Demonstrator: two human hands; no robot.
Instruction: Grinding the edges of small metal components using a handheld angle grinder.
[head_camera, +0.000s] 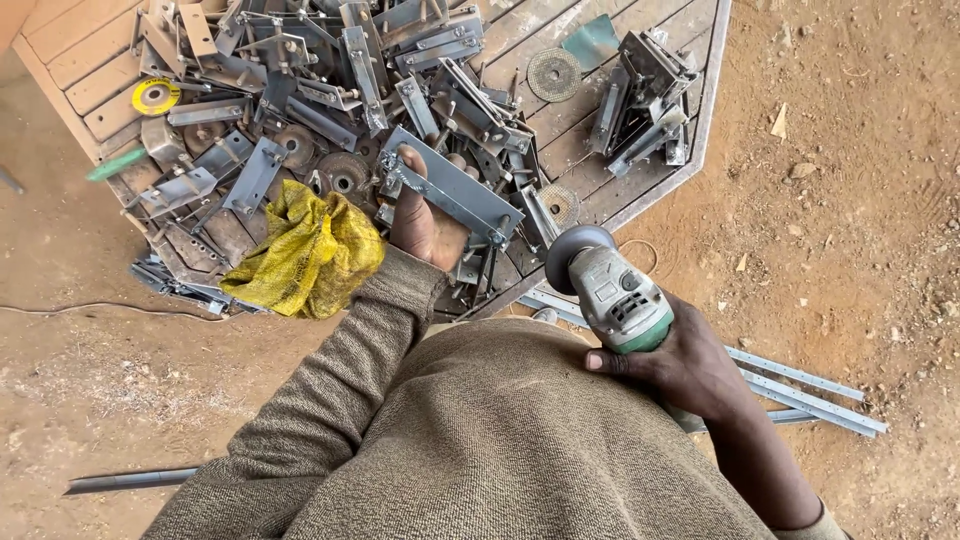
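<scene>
Head view: left hand (425, 225) closed around one grey metal bracket (452, 187) over the desk (610, 195); right hand (690, 368) gripping one angle grinder (610, 290); one yellow cloth (305, 255) left.

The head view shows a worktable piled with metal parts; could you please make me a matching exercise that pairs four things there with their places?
Things:
1. angle grinder
2. grey metal bracket
3. yellow cloth
4. yellow disc

Places:
A. table's far left
B. right hand
C. left hand
D. table's near edge, beside the left sleeve

Pairs: 1-B, 2-C, 3-D, 4-A
</scene>
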